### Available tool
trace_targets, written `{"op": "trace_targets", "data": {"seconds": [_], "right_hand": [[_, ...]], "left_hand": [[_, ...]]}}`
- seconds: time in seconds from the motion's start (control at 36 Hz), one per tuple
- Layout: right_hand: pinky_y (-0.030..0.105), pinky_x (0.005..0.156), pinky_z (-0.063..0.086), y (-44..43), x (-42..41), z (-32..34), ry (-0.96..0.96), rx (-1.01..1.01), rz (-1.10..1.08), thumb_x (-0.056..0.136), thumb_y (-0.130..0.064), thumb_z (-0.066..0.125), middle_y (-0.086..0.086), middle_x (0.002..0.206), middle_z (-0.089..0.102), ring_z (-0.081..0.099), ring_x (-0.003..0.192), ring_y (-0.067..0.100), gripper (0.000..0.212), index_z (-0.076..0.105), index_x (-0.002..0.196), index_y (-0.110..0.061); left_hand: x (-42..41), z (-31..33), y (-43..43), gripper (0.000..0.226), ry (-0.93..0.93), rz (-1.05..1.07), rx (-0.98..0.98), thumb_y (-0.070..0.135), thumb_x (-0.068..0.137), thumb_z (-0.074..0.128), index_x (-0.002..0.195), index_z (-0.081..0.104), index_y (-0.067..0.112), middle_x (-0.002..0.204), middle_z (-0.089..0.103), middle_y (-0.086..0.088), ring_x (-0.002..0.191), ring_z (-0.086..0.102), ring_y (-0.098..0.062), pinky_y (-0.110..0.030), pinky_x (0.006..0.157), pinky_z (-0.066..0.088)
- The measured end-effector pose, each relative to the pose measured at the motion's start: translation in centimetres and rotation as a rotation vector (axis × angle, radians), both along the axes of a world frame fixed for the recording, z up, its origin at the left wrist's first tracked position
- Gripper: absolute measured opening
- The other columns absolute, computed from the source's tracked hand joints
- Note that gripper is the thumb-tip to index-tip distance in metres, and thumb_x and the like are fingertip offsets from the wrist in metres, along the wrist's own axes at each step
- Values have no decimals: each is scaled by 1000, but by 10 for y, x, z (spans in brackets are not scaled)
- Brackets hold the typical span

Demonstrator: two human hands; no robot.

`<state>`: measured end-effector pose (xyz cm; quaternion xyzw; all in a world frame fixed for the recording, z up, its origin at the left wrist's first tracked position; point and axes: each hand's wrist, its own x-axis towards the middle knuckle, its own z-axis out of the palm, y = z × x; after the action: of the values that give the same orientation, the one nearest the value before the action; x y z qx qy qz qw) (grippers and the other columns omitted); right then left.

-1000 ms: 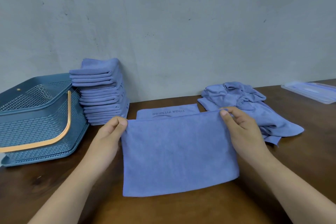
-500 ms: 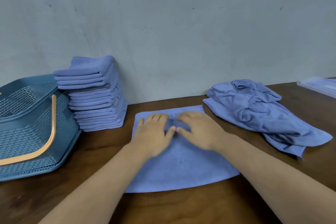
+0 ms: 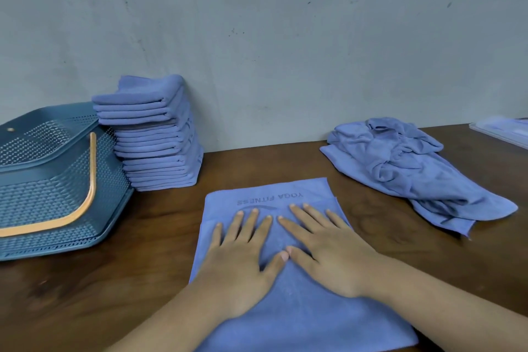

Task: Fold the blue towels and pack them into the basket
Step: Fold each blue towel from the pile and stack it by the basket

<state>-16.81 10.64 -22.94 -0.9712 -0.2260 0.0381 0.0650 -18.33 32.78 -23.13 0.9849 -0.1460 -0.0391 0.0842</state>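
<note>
Open tabletop (image 3: pixel 148 243) is found at lower left of the frame, between the basket (image 3: pixel 51 180) and the flat towel (image 3: pixel 300 314) at lower centre. The left side is closed off by the basket and the stack of folded towels (image 3: pixel 154 137) just beside it. Another bare strip is left at centre right, bounded by the crumpled pile (image 3: pixel 405 163) and, behind, the wall (image 3: pixel 285 51).
</note>
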Motion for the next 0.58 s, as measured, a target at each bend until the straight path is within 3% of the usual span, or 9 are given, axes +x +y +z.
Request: {"op": "trace_targets", "data": {"seconds": [0.11, 0.19, 0.25, 0.31, 0.39, 0.5, 0.58], "right_hand": [[36, 127, -14, 2, -30, 2, 26, -21, 3, 103, -67, 0, -13, 173, -22, -24, 159, 10, 67, -10, 166, -45], [39, 131, -2, 4, -25, 10, 2, -14, 15, 108, -65, 18, -10, 177, -5, -8, 162, 13, 65, 4, 168, -42], [34, 131, 6, 6, -7, 18, -23, 42, 47, 108, -64, 28, -11, 176, 12, 6, 161, 9, 66, 16, 168, -37], [31, 131, 7, 5, 16, 20, 30, 106, 96, 108, -62, 33, -13, 175, 16, 10, 160, 4, 67, 19, 168, -34], [36, 132, 3, -8, 43, 10, 63, 75, 117, 108, -65, 30, -17, 176, 7, -1, 160, -1, 66, 17, 168, -40], [26, 128, -3, -37, 56, 7, 46, 94, -1, 105, -70, 29, -19, 175, 3, -6, 159, -4, 65, 18, 166, -47], [29, 130, -1, -60, 62, 8, 81, 112, -114, 104, -71, 30, -21, 175, -1, -8, 158, -5, 67, 16, 166, -48]], "left_hand": [[-26, 4, 0, 90, 27, -13, 9, 85, 85, -3, 165, -14, 45, 167, -31, 21, 155, -33, -8, -48, 130, -13], [-18, 10, 5, 75, 28, -23, 18, 77, 101, 16, 167, -2, 45, 173, -16, 22, 160, -20, -7, -45, 131, -6], [3, 16, 10, 66, 3, -62, -16, 66, 107, 25, 167, 11, 43, 175, 3, 20, 162, -5, -5, -40, 131, 0], [27, 21, 17, 59, 15, -106, -63, 58, 109, 30, 166, 18, 43, 174, 12, 22, 160, 1, 0, -38, 131, 1], [52, 18, 38, 57, 75, -109, -75, 57, 110, 30, 165, 18, 47, 173, 6, 28, 158, -5, 5, -35, 131, -3], [64, 11, 76, 57, 85, -63, -60, 66, 107, 22, 162, 11, 58, 169, -4, 36, 153, -14, 14, -33, 130, -8], [72, 10, 96, 57, 107, -10, -71, 70, 105, 19, 161, 8, 62, 166, -6, 41, 150, -17, 18, -36, 130, -9]]}}
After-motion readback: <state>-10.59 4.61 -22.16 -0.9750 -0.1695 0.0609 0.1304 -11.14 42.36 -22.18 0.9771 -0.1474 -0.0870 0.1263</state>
